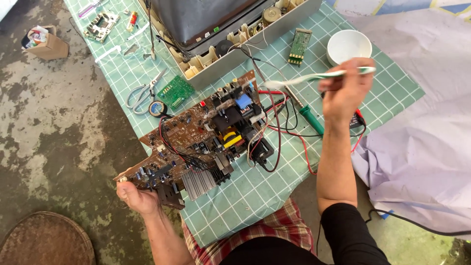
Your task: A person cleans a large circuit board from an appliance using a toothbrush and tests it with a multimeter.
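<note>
My left hand (137, 194) grips the near end of a large brown circuit board (196, 132), which lies tilted over the green checked cloth (255, 191). The board carries a finned heat sink (198, 182), a blue part, a yellow part and red and black wires. My right hand (346, 91) is raised above the cloth and holds a white and green toothbrush (314, 77), its bristle end pointing left toward the board's far end.
A grey open television casing (235, 34) stands at the back. A white bowl (349, 46), a green-handled soldering iron (309, 115), scissors (144, 91), small green boards (175, 91), a tape roll (157, 108) and a cardboard box (45, 43) lie around. A pale sheet (422, 147) covers the right.
</note>
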